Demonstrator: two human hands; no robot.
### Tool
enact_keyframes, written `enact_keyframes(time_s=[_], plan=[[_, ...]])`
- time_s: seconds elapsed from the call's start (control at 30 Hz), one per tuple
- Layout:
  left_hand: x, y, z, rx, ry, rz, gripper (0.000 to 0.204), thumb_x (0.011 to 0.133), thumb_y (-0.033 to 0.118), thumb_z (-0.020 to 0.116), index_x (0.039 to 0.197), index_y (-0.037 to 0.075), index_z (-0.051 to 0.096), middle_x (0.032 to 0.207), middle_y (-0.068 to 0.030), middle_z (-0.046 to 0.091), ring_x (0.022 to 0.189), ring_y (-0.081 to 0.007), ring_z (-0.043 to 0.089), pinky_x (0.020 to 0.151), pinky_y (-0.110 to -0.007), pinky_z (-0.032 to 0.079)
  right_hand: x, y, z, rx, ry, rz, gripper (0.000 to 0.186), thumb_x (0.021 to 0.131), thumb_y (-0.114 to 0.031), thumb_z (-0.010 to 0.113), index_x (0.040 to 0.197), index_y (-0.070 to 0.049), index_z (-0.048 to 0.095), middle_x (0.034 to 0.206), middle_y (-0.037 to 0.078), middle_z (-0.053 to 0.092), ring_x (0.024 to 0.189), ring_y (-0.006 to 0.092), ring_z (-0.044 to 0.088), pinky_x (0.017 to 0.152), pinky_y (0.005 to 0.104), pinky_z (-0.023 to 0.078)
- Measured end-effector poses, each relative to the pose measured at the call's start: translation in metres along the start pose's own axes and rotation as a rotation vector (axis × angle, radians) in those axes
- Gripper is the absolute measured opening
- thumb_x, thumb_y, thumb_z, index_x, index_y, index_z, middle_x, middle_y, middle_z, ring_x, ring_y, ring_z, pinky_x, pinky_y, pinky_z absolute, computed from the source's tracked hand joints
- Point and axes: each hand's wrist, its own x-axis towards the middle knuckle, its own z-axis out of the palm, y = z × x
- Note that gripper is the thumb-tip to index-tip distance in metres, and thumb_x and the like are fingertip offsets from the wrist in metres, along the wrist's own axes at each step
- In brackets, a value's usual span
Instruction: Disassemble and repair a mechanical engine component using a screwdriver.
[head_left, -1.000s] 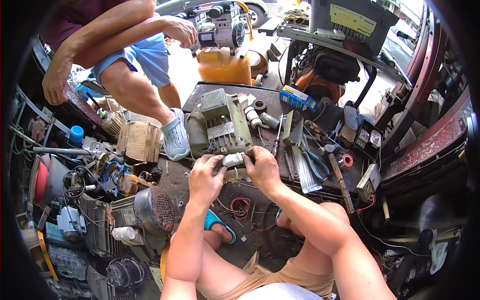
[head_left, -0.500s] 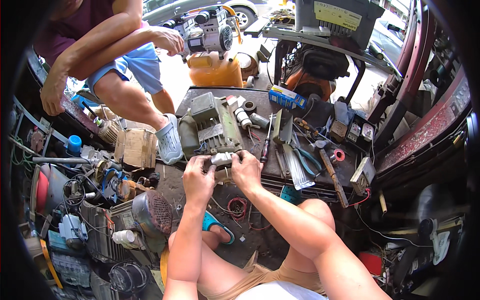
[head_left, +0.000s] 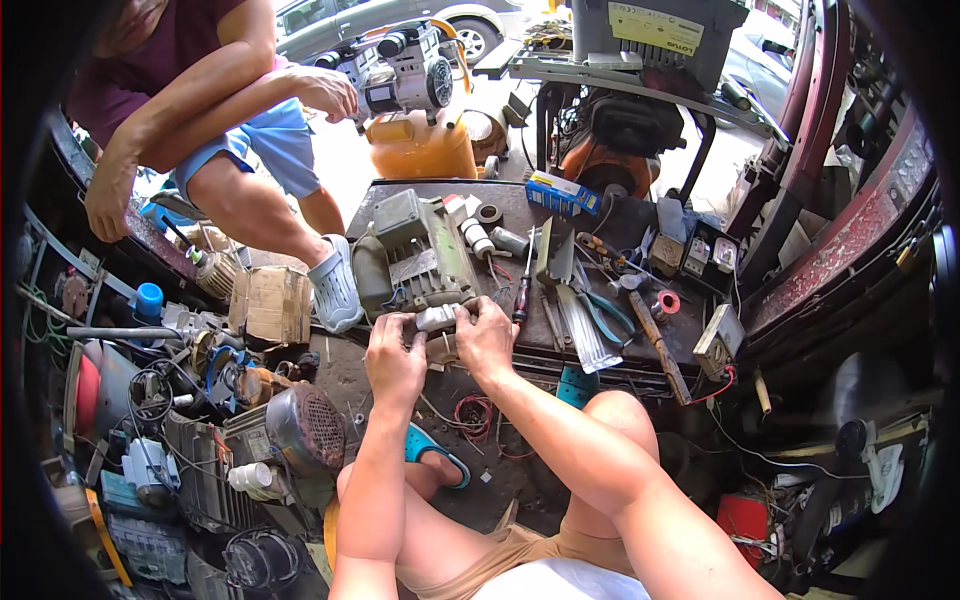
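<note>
A grey-green electric motor with cooling fins and a box on its casing lies on the low dark bench. At its near end is a small pale-grey metal part, held from both sides. My left hand pinches its left side with thumb and fingers. On the other side my right hand closes over the part's right end, the fingertips partly hidden. Just right of that hand lies a screwdriver with a dark handle. A white cylindrical capacitor with wires rests beside the motor.
Blue-handled pliers, a hammer and a blue box are on the bench. A person's clog-shod foot stands by the motor's left. Old motors crowd the left floor; an orange compressor stands beyond.
The whole view has shifted slightly. Both hands keep their hold on the pale-grey part at the motor's near end, with little visible movement.
</note>
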Motion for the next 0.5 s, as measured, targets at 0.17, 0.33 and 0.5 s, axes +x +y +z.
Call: enact_keyframes(time_s=[0.17, 0.33, 0.5], plan=[[0.001, 0.0, 0.0, 0.004, 0.01, 0.001, 0.03, 0.08, -0.001, 0.079, 0.109, 0.002, 0.07, 0.106, -0.0149, 0.07, 0.098, -0.035, 0.071, 0.087, -0.042, 0.056, 0.003, 0.003, 0.007, -0.045, 0.005, 0.003, 0.031, 0.1, -0.031, 0.059, 0.106, -0.004, 0.074, 0.109, 0.019, 0.076, 0.111, 0.0374, 0.069, 0.1, 0.0529, 0.042], [0.0, -0.003, 0.001, 0.009, -0.018, 0.028, 0.031, 0.08, 0.002, 0.079, 0.11, 0.003, 0.068, 0.109, -0.0151, 0.069, 0.105, -0.0378, 0.067, 0.092, -0.046, 0.054, 0.012, 0.006, 0.001, 0.137, -0.07, 0.174, 0.03, 0.094, -0.034, 0.07, 0.105, -0.008, 0.081, 0.1, 0.018, 0.079, 0.102, 0.0361, 0.074, 0.101, 0.05, 0.045], [0.0, -0.004, -0.001, -0.009, -0.02, 0.006, 0.031, 0.081, 0.002, 0.079, 0.11, 0.004, 0.068, 0.109, -0.0149, 0.069, 0.104, -0.0374, 0.068, 0.091, -0.046, 0.054, 0.011, 0.003, -0.002, 0.082, -0.052, 0.121, 0.027, 0.092, -0.033, 0.073, 0.101, -0.008, 0.079, 0.096, 0.015, 0.079, 0.099, 0.0348, 0.075, 0.099, 0.0512, 0.045]])
